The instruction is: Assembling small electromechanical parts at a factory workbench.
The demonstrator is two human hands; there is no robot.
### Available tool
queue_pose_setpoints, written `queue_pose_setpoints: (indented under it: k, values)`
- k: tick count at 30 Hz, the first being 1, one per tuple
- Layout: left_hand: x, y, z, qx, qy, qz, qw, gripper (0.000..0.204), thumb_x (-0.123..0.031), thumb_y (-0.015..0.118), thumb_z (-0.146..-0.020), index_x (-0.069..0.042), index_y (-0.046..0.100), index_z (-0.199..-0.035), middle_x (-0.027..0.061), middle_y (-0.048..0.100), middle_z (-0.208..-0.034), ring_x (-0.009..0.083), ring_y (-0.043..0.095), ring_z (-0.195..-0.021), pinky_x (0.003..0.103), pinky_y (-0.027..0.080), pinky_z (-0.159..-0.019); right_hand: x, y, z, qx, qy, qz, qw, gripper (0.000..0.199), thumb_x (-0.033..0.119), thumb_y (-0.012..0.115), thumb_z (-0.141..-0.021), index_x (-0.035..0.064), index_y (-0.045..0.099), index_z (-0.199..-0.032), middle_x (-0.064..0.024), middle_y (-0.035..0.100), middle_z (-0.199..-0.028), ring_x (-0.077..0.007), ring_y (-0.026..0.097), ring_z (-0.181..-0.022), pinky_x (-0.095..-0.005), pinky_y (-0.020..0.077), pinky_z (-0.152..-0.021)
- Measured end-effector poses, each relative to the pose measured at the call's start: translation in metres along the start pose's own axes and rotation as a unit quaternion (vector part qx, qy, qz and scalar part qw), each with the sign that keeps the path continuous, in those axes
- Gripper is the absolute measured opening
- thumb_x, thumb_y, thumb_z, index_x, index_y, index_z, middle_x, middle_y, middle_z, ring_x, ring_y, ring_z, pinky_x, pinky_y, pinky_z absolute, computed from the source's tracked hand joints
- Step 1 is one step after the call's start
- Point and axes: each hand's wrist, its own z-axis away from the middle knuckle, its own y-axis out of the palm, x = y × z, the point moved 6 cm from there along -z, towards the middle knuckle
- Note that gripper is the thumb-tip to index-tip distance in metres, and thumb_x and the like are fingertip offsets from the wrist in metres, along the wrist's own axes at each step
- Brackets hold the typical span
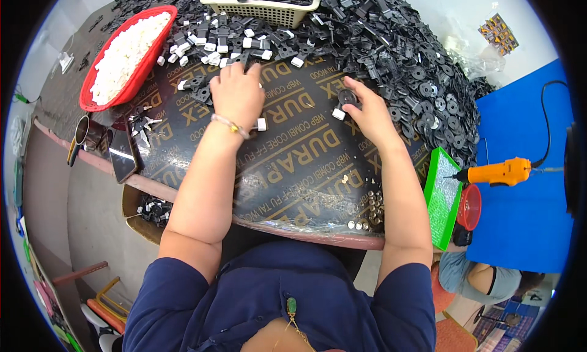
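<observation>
Right hand [374,110], right of centre: thumb and index finger pinch a black round part [347,97]. White block [339,114] sits at its lower left edge. Held part lies over the dark tabletop [275,168], near the large pile of black parts [397,43] that runs from upper middle to the right.

Left hand [237,98], upper middle: back of hand up, fingers bent downward over black parts. Fingertips partly hidden; cannot tell whether they grasp a piece. Just left of it, a small cluster of black parts [199,90]. Near the wrist, on its right, a white piece [262,124].

Surroundings. Upper left: red basket [148,63], filled with white pieces. Top middle: cream basket [263,13] holding black parts. Left: phone [124,156] at the table edge; below it, cardboard box [131,202] containing black and white parts. Lower right of centre: small metal rings or caps [374,208], exact kind unclear, beside the right forearm. Right: green tray [438,211] with small shiny contents; orange power screwdriver [501,172], its tip over the tray. Lower right: another person [471,278], partly visible.
</observation>
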Motion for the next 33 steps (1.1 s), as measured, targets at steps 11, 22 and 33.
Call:
queue_pose_setpoints:
  k: [11, 22, 33]
  values:
    - [-0.011, 0.013, 0.004, 0.078, 0.047, 0.125, 0.988, 0.034, -0.003, 0.062, -0.083, -0.005, 0.071, -0.116, 0.0144, 0.069, -0.107, 0.033, 0.067, -0.102, 0.044, 0.055, -0.087, -0.011, -0.027, 0.036, 0.016, 0.043, -0.072, 0.996, 0.07, 0.004, 0.075, -0.087, 0.0044, 0.045, -0.151, -0.0124, 0.05, -0.152, -0.0243, 0.048, -0.14, -0.0393, 0.038, -0.117]
    - [-0.064, -0.01, 0.026, 0.128, 0.038, 0.529, 0.838, 0.023, -0.002, 0.07, -0.086, -0.007, 0.075, -0.108, -0.0018, 0.063, -0.109, 0.0049, 0.055, -0.088, 0.021, 0.045, -0.074, 0.03, -0.048, 0.133, 0.119, 0.033, 0.135, 0.983, 0.013, 0.006, 0.078, -0.074, 0.0002, 0.07, -0.082, -0.014, 0.065, -0.074, -0.0278, 0.066, -0.07, -0.0369, 0.0523, -0.066]
    - [-0.094, 0.013, 0.046, 0.269, -0.092, 0.794, 0.537, 0.019, -0.004, 0.065, -0.093, 0.003, 0.074, -0.108, 0.0151, 0.056, -0.14, 0.0173, 0.066, -0.109, 0.029, 0.052, -0.095, 0.042, -0.029, 0.17, 0.056, -0.017, 0.237, 0.97, 0.009, 0.007, 0.073, -0.08, 0.0014, 0.072, -0.087, -0.013, 0.067, -0.082, -0.0335, 0.066, -0.083, -0.0426, 0.0536, -0.078]
